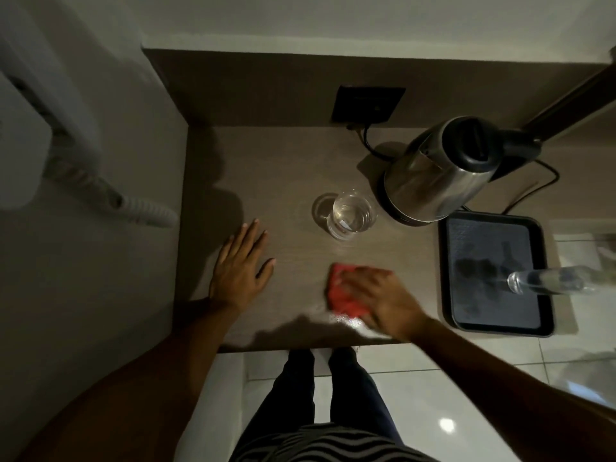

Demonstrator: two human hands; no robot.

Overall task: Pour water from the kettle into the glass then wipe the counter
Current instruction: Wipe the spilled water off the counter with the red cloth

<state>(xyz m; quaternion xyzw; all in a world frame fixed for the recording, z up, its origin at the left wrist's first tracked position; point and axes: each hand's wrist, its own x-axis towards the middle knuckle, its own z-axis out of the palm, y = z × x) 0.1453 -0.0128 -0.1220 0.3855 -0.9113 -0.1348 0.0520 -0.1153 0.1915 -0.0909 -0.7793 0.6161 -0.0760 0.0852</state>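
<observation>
Overhead view of a brown counter (283, 168): the right hand (380, 298), blurred, presses flat on a red cloth (343, 291) near the front edge, fingers curled over it, while the left hand (240, 268) lies palm-down on the counter with fingers spread, holding nothing. A clear glass (350, 216) containing water stands behind the cloth, just beside the steel kettle (440, 171) on its base at the right rear. A black tray (496, 273) at the right front carries a clear bottle (546, 280).
</observation>
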